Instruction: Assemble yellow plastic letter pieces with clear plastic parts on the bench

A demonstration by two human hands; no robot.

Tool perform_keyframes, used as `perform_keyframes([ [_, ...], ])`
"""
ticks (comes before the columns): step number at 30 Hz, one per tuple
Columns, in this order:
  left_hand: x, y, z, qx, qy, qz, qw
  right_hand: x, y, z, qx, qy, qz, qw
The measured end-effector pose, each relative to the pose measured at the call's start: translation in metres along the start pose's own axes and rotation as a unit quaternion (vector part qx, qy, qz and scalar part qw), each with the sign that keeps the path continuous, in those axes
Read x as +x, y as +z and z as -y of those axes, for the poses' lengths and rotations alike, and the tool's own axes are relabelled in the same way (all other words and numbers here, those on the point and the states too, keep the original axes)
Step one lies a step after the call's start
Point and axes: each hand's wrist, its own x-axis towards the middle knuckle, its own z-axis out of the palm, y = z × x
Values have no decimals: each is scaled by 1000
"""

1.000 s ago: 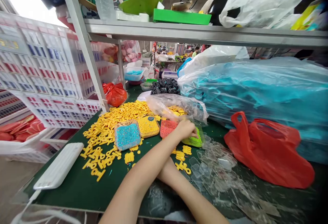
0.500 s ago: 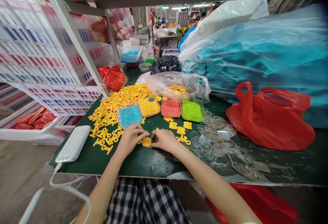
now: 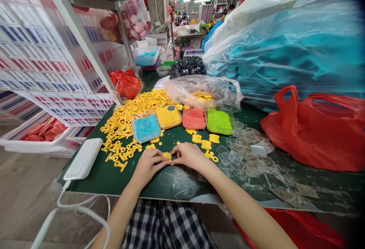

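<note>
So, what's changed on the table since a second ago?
The left hand came away from the green bead tray, moving left and nearer the person. Now it and the right hand touch a small yellow piece. The tray and big red bag stayed put.

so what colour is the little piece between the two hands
Yellow; the little piece shows best in the head view.

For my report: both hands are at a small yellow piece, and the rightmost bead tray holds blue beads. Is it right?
Almost: the head view shows green beads in the rightmost bead tray. The left hand and right hand are at a small yellow piece.
</note>
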Motion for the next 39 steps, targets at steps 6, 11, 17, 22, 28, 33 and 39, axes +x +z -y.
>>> perform_keyframes([
  [6,1,3,-3,7,16,-15,1000,-2,-4,1,-8,3,5,1000],
  [11,0,3,0,-1,14,-1,1000,-4,-4,2,-21,0,5,1000],
  [17,-1,4,1,-24,-1,3,1000,-4,-2,0,-32,-12,0,999],
  [22,-2,-1,1,-59,-45,-55,996,-5,-3,1,-30,-15,-2,999],
  [28,0,-1,-4,-47,0,-40,998,-5,-2,-1,-27,-12,3,1000],
  [33,3,2,-9,12,27,23,999,-4,-3,-2,-36,-18,3,999],
  [39,6,1,-13,61,54,35,996,-4,-4,-2,-38,-13,8,999],
])
